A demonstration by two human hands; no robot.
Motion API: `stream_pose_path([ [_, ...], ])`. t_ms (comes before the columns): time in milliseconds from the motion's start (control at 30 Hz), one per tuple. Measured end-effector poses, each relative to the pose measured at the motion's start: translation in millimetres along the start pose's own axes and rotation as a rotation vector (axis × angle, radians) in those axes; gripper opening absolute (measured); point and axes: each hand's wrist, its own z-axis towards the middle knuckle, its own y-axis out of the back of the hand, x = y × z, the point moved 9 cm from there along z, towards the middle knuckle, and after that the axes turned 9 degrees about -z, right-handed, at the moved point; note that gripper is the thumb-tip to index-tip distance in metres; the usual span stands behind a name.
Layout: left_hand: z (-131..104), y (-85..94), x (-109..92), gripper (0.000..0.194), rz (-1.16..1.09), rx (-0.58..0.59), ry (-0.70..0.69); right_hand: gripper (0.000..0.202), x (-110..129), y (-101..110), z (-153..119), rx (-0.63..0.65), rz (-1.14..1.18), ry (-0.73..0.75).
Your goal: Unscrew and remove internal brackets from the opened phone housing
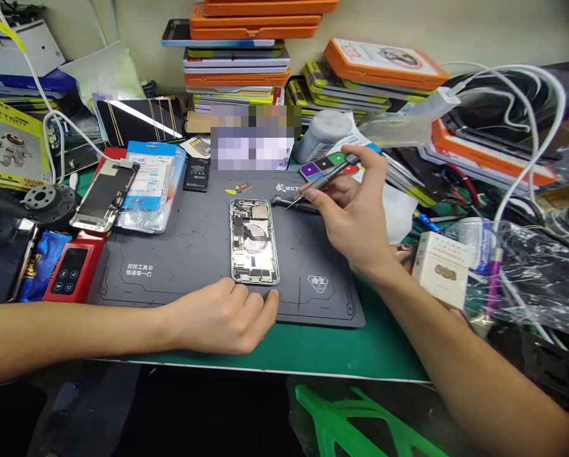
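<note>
An opened phone, its inner parts showing, lies on the dark grey work mat. Close against its lower edge rests my left hand, fingers curled in; whatever is inside them, if anything, is hidden. My right hand grips a slim grey screwdriver above the mat, right of the phone. The screwdriver slants with its tip down to the left, near a dark tool lying on the mat. Small gold and yellow pieces sit just behind the phone. A black phone battery lies farther back on the left.
A detached phone screen leans on packets at left, near a red device. Orange and yellow boxes are stacked behind. On the right are a white carton, white cables and clear plastic wrap.
</note>
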Motion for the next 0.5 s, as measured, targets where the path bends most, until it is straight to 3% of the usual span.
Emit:
stream_pose_path([
  [233, -0.4, 0.2, -0.1, 0.038, 0.014, -0.016, 0.002, 0.053, 0.9, 21.6, -2.4, -0.136, -0.044, -0.046],
  [500, -0.5, -0.3, -0.3, 0.038, 0.013, -0.009, -0.001, 0.051, 11.1, 41.5, -4.2, -0.255, -0.146, 0.004],
])
